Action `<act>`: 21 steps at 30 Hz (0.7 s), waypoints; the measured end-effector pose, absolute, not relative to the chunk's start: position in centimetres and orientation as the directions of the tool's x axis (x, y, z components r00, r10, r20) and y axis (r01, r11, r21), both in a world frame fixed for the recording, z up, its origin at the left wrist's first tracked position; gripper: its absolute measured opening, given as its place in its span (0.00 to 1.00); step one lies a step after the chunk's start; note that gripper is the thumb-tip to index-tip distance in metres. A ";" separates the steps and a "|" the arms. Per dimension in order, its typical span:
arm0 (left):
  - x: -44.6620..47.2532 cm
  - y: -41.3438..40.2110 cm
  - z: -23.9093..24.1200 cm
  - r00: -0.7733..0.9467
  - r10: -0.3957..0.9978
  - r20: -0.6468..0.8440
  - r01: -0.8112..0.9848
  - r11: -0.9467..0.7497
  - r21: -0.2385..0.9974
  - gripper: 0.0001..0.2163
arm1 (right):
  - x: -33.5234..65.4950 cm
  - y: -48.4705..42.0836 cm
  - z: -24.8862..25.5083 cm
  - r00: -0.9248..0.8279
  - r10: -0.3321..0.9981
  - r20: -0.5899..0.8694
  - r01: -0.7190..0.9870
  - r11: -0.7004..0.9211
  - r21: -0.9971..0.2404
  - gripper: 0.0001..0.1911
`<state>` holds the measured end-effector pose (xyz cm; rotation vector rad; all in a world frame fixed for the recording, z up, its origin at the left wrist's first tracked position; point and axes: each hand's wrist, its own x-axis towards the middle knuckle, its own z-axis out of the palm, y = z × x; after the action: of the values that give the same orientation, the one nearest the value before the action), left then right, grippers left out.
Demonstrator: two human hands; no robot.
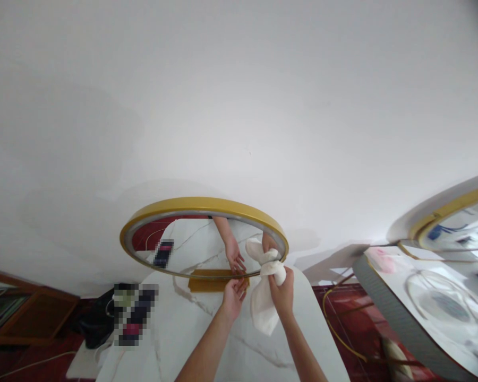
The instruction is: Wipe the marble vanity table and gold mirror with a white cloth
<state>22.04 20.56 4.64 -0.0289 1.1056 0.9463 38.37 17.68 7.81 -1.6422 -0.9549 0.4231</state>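
Note:
A round mirror (204, 203) with a gold frame stands on the marbled white table (175, 329), at the wall. Under its lower edge lies a flat gold-brown base (215, 285). My left hand (233, 298) is palm up at the lower rim, fingers stretched out and apart; whether they touch the rim I cannot tell. In my right hand (283, 291) is a bunched white cloth (265, 307), pressed to the mirror's lower right edge. Part of it hangs down over the table. Both hands and the cloth also show in the glass.
A blurred-out dark item (137, 318) lies at the table's left side. Beyond it a black bag (97, 318) rests near a wooden cabinet (35, 315). To the right, a second table (402, 297) carries another gold-framed round mirror (458, 209). The white wall (239, 106) rises behind.

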 end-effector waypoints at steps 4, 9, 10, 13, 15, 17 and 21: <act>21.5 20.8 4.4 0.061 0.616 -0.785 -0.674 0.606 0.423 0.04 | 37.4 17.6 5.9 0.591 0.790 0.161 0.337 -0.061 -0.940 0.23; 19.9 21.0 4.1 -0.011 0.608 -0.794 -0.697 0.565 0.443 0.04 | 36.6 17.2 5.3 0.616 0.780 0.112 0.294 -0.095 -0.951 0.22; 19.5 21.1 4.1 -0.025 0.610 -0.792 -0.703 0.553 0.448 0.04 | 36.6 17.2 5.3 0.635 0.765 0.109 0.284 -0.100 -0.954 0.23; 17.8 21.4 4.0 -0.066 0.618 -0.784 -0.721 0.514 0.465 0.03 | 36.7 17.2 5.4 0.677 0.730 0.094 0.256 -0.114 -0.960 0.25; 16.7 21.6 4.0 -0.088 0.618 -0.781 -0.730 0.494 0.473 0.03 | 36.6 17.3 5.3 0.678 0.732 0.068 0.237 -0.130 -0.963 0.25; 15.6 21.7 4.1 -0.105 0.616 -0.781 -0.735 0.481 0.478 0.04 | 36.2 17.5 4.8 0.671 0.741 0.023 0.211 -0.162 -0.964 0.24; 14.2 21.8 4.3 -0.121 0.613 -0.781 -0.738 0.471 0.484 0.04 | 34.2 17.8 3.2 0.660 0.745 -0.098 0.146 -0.255 -0.956 0.23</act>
<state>14.22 21.78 4.30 -0.1286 1.2374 1.1569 34.18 17.84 3.23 -1.7660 -0.7176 0.6727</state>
